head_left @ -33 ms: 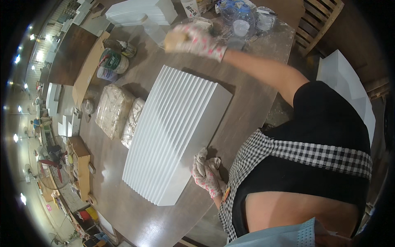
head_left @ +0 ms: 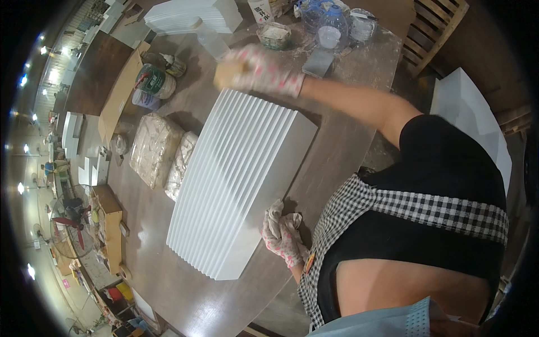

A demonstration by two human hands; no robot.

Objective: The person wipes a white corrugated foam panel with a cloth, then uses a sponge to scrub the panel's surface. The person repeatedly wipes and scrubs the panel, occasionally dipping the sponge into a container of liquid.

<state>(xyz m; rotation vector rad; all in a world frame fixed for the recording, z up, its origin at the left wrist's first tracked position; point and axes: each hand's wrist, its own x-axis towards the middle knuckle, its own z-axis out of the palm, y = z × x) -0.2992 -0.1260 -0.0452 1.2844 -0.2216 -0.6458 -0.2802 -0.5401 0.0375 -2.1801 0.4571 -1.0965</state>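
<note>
A stack of white panels point(head_left: 236, 180) lies slantwise on the brown table point(head_left: 163, 247), its long edges stepped into ridges. Over its far end, my right hand point(head_left: 258, 70), in a white glove with pink spots, is closed on a tan, sponge-like block point(head_left: 229, 76). Motion smears both; whether the block touches the panels I cannot tell. My left hand point(head_left: 282, 244), gloved alike, is closed around a crumpled whitish cloth point(head_left: 275, 216) beside the near side of the stack.
Beyond the stack stand a clear bottle point(head_left: 210, 42), a crusted bowl point(head_left: 275, 35) and large plastic jugs point(head_left: 331, 31). Wrapped packages point(head_left: 154, 151) and a green-labelled jar point(head_left: 156, 81) sit to the left. More white panels point(head_left: 193, 16) lie at the far edge.
My right hand has moved slightly down and left with the tan block, toward the far end of the stack, uncovering the bowl. My left hand stays nearly still.
</note>
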